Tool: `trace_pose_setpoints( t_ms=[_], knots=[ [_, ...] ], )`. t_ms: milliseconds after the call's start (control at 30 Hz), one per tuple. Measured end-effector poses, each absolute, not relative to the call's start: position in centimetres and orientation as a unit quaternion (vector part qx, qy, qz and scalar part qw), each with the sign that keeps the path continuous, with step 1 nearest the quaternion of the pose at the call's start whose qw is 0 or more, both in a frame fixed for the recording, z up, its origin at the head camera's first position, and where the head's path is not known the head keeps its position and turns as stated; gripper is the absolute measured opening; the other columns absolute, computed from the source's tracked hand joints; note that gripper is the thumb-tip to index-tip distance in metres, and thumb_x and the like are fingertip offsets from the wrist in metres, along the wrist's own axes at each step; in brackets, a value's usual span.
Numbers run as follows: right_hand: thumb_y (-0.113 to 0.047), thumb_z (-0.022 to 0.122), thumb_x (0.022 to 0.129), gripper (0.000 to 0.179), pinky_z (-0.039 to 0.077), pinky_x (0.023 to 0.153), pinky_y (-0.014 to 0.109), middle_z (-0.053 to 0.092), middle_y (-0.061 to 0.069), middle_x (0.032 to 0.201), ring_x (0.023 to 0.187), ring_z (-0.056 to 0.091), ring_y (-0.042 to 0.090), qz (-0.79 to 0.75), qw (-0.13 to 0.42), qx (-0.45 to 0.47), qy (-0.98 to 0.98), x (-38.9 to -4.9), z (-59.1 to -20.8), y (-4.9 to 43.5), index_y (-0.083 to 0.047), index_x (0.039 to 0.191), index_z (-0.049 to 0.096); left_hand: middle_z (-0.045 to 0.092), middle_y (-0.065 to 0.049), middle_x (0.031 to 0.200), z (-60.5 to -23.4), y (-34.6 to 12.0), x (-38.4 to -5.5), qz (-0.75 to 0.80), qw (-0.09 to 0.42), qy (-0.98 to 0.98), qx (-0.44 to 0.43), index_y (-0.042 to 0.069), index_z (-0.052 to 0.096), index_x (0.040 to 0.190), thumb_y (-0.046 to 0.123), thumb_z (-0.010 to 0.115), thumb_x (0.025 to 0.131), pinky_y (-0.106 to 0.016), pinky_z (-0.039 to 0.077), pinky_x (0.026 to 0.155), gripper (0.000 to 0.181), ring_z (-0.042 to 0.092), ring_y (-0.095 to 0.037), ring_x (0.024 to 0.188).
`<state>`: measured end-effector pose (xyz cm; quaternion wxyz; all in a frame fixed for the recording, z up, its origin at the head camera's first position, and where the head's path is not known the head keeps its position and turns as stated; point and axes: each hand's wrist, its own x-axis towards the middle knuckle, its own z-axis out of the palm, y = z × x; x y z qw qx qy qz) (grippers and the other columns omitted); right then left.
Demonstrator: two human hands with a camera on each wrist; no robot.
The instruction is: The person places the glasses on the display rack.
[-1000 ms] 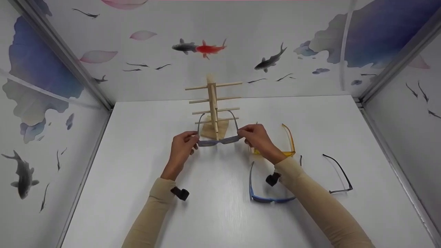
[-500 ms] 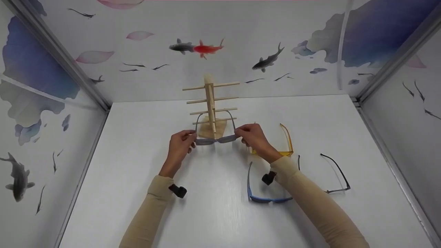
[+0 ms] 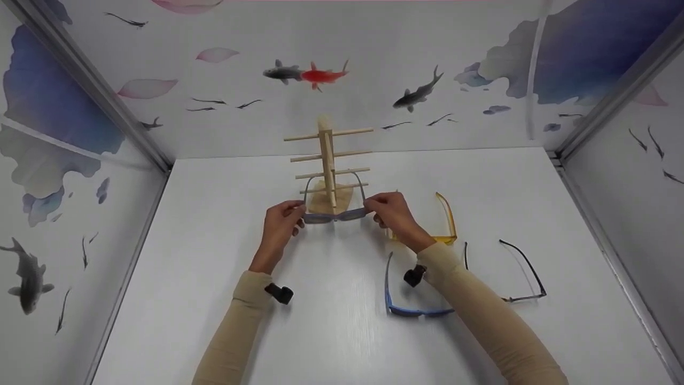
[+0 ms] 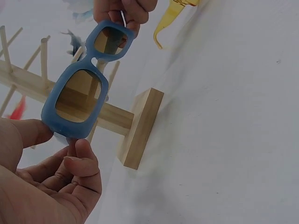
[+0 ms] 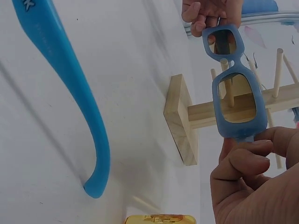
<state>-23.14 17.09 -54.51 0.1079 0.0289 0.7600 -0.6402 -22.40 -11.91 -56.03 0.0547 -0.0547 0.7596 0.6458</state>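
A pair of sunglasses [image 3: 319, 218] with a grey-blue frame and brownish lenses hangs level in front of a wooden display rack [image 3: 327, 155]. My left hand [image 3: 280, 222] pinches its left end by the hinge, thumb against the frame [image 4: 70, 127]. At the other end my right hand [image 3: 394, 211] pinches the right hinge. Both temples point away from me, unfolded, and overlap the two lowest pegs [image 3: 352, 170] in the head view. From the wrist views, the rack's post shows through the lenses, with its square base [image 5: 177, 116] below the glasses.
Yellow glasses [image 3: 451, 227] lie on the white table [image 3: 214, 299] beside my right hand. Nearer me are blue sunglasses [image 3: 403, 310], partly under my right forearm, and black-framed glasses [image 3: 534, 275] farther right. Printed panels [image 3: 363, 32] wall the table at the back and sides.
The sunglasses have shifted very slightly toward the rack, with both hands keeping their grip. The head view has shifted a little; the glasses on the table stay put.
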Motion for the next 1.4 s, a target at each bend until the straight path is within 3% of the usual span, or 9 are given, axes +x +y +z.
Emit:
trace_pose_setpoints(
  t_ms=[200, 900, 1033, 1233, 1400],
  knots=[
    [-0.015, 0.068, 0.106, 0.034, 0.038, 0.052, 0.023, 0.073, 0.020, 0.097, 0.062, 0.050, 0.010, -0.641, 0.111, 0.037, 0.758, -23.4, -54.6, 16.9, 0.013, 0.124, 0.073, 0.077, -0.011, 0.102, -56.3, -11.9, -22.7, 0.643, 0.055, 0.761, -0.063, -0.007, 0.070, 0.138, 0.016, 0.068, 0.109, -0.023, 0.051, 0.060, 0.037, 0.067, -0.018, 0.080],
    [-0.017, 0.068, 0.106, 0.034, 0.042, 0.054, 0.022, 0.069, 0.009, 0.093, 0.065, 0.053, 0.011, -0.635, 0.114, 0.042, 0.763, -24.0, -55.3, 17.1, 0.012, 0.124, 0.074, 0.075, -0.012, 0.104, -56.8, -11.9, -23.3, 0.648, 0.065, 0.756, -0.066, -0.003, 0.073, 0.136, 0.018, 0.067, 0.110, -0.026, 0.052, 0.064, 0.034, 0.068, -0.019, 0.084],
    [-0.017, 0.068, 0.106, 0.033, 0.042, 0.053, 0.022, 0.073, 0.015, 0.095, 0.064, 0.053, 0.011, -0.636, 0.108, 0.042, 0.763, -23.8, -55.3, 17.1, 0.011, 0.122, 0.076, 0.075, -0.012, 0.102, -57.0, -11.8, -23.1, 0.658, 0.063, 0.748, -0.061, -0.003, 0.073, 0.134, 0.018, 0.066, 0.110, -0.026, 0.052, 0.063, 0.032, 0.067, -0.019, 0.082],
    [-0.021, 0.068, 0.107, 0.030, 0.045, 0.054, 0.022, 0.076, 0.012, 0.098, 0.064, 0.055, 0.012, -0.642, 0.099, 0.048, 0.759, -23.5, -55.2, 17.1, 0.006, 0.117, 0.078, 0.076, -0.013, 0.104, -57.0, -12.2, -22.7, 0.663, 0.065, 0.745, -0.047, -0.006, 0.072, 0.135, 0.020, 0.065, 0.112, -0.027, 0.053, 0.064, 0.035, 0.069, -0.021, 0.083],
    [-0.022, 0.067, 0.108, 0.028, 0.046, 0.054, 0.022, 0.074, 0.027, 0.108, 0.065, 0.055, 0.012, -0.633, 0.080, 0.035, 0.769, -22.9, -54.9, 17.5, 0.003, 0.116, 0.077, 0.077, -0.014, 0.108, -56.8, -12.5, -22.4, 0.660, 0.071, 0.747, -0.048, -0.004, 0.072, 0.135, 0.021, 0.065, 0.112, -0.028, 0.054, 0.065, 0.035, 0.070, -0.022, 0.086]
  ],
)
